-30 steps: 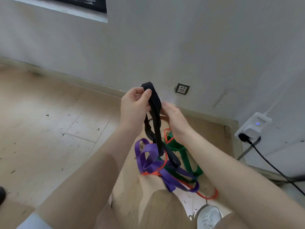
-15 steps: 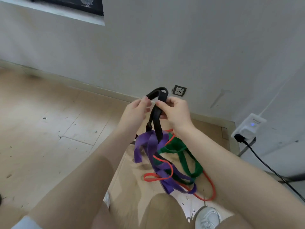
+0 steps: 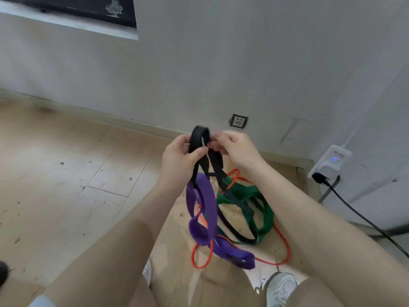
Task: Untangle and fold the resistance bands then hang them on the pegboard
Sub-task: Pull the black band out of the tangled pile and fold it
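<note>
Both hands hold the top loop of a black band (image 3: 200,138) at chest height. My left hand (image 3: 180,158) pinches its left strand; my right hand (image 3: 234,149) grips it from the right. The black band hangs down and trails onto the floor. A wide purple band (image 3: 207,209) is caught on it and dangles from it. Below lie a green band (image 3: 263,209) and a thin orange band (image 3: 284,244), tangled together on the wooden floor. No pegboard is in view.
A grey wall with a socket (image 3: 238,121) stands just ahead. At the right, a white adapter (image 3: 329,165) is plugged in, its black cable (image 3: 363,218) running across the floor. My white shoe (image 3: 281,289) is below the bands. A dark panel (image 3: 88,7) hangs upper left.
The hands have spread the black band's top loop apart and lifted it. The purple band now hangs stretched out longer, and the tangle on the floor has loosened and spread.
</note>
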Demonstrator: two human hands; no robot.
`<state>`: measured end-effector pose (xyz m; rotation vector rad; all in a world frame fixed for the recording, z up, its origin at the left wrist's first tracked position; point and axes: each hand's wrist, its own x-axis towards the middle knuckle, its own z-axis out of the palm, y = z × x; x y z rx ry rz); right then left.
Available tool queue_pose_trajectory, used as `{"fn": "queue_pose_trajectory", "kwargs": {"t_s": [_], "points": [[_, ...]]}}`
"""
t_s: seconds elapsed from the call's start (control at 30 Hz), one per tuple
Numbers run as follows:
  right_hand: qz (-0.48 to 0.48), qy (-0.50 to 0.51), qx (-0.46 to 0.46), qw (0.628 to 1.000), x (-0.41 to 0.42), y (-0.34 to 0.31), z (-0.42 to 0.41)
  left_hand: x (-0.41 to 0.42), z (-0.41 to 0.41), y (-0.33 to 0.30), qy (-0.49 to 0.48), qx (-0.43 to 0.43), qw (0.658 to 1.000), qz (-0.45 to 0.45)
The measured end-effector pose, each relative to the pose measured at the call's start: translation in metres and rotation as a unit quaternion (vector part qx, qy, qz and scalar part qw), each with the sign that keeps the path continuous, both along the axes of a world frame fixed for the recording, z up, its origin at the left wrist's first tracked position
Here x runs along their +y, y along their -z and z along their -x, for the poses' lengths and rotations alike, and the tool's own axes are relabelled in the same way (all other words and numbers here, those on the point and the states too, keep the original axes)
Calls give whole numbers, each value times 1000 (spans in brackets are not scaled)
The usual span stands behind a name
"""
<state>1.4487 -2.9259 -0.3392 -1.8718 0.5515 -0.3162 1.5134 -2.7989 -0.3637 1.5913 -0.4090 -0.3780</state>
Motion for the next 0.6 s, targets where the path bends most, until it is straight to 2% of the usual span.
{"fn": "queue_pose_trajectory", "kwargs": {"t_s": [0.03,0.07,0.1,0.17,0.23,0.3,0.43,0.5,0.6], "points": [[60,-11,30,998,-7,16,13,0,-2,1,-12,24,1000,3],[81,-38,64,994,-13,34,26,1,-4,2,-23,49,999,9],[62,-80,103,990,-16,53,41,2,-6,3,-30,72,997,14],[-45,-155,169,972,-13,86,65,3,-9,5,-33,102,994,20],[-133,-183,189,956,-2,104,73,3,-10,7,-32,119,992,23],[-139,-183,192,954,3,112,68,3,-11,9,-39,128,991,23],[-67,-204,248,945,-1,113,63,3,-16,14,-71,123,990,15],[-30,-184,260,948,-4,105,65,3,-19,16,-87,126,988,20],[-55,-99,184,976,-2,77,59,0,-20,18,-84,125,988,17]]}}
